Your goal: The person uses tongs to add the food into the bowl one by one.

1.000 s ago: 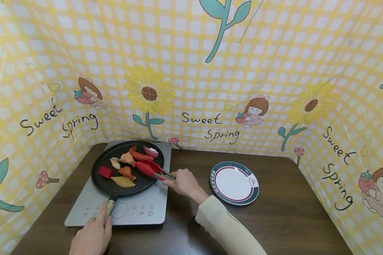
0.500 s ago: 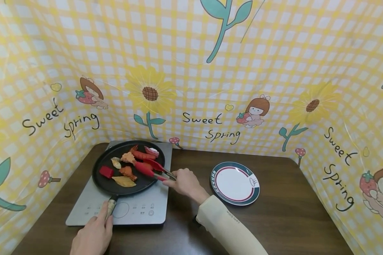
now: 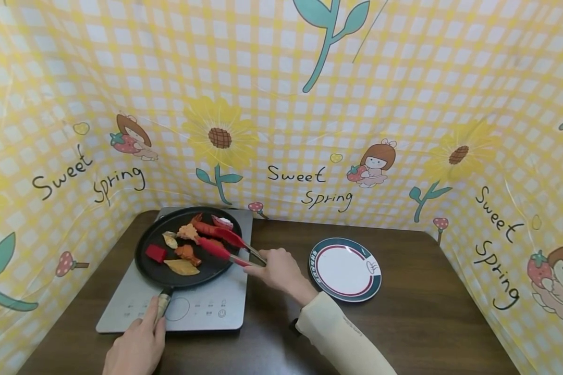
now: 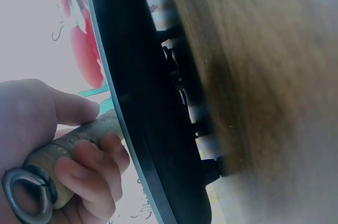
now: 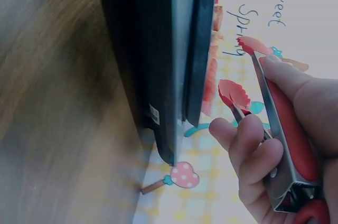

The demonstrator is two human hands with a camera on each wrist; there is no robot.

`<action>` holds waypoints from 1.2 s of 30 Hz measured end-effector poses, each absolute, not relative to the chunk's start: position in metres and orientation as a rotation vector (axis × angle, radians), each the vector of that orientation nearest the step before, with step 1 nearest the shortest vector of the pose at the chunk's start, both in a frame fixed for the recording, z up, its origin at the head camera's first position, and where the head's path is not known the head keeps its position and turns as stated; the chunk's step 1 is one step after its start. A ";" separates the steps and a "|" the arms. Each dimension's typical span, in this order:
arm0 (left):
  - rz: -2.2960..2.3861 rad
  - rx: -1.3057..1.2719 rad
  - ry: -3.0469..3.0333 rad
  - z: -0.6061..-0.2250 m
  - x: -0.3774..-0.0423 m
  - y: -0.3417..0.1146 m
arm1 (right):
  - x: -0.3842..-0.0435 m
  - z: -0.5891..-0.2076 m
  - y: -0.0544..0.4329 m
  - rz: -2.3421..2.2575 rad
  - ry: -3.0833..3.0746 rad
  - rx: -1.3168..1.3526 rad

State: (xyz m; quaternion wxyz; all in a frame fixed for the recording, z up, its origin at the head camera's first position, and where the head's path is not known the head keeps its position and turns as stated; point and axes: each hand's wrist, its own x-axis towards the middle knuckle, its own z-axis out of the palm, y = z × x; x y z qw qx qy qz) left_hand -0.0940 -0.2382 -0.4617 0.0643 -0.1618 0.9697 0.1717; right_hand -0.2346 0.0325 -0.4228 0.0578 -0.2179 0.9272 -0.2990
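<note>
In the head view my left hand (image 3: 137, 341) grips the handle (image 3: 161, 306) of a black frying pan (image 3: 207, 272). The left wrist view has its fingers curled round that handle (image 4: 66, 152), which ends in a metal ring. My right hand (image 3: 278, 270) holds red-tipped metal tongs (image 3: 217, 250) over the pan's right side. Their tips (image 5: 235, 94) stand apart in the right wrist view, with nothing seen between them. Pieces of food lie in the pan: a long red piece (image 3: 205, 228), a small drumstick (image 3: 187, 253), a red cube (image 3: 156, 253) and a tan leaf-shaped piece (image 3: 181, 267).
Beneath the pan is a silver induction cooker (image 3: 202, 320) on the dark wooden table (image 3: 417, 291). A white plate (image 3: 342, 270) with a green rim stands right of my right hand. Yellow checked cloth (image 3: 291, 130) walls the table at the back and sides.
My right hand has shifted slightly right, and the tongs' tips have spread wider apart. The left hand keeps its hold on the handle, and the pan looks still.
</note>
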 end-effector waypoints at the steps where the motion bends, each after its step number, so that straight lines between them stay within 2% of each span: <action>1: 0.519 -0.491 2.928 -0.462 -0.094 -0.238 | -0.234 -0.422 0.035 -0.915 2.815 -0.665; 13: 0.501 -0.493 2.924 -0.462 -0.095 -0.238 | -0.222 -0.413 0.077 -0.741 3.104 -0.643; 36: 0.491 -0.503 2.924 -0.463 -0.095 -0.237 | -0.210 -0.430 0.168 -0.813 3.258 -0.212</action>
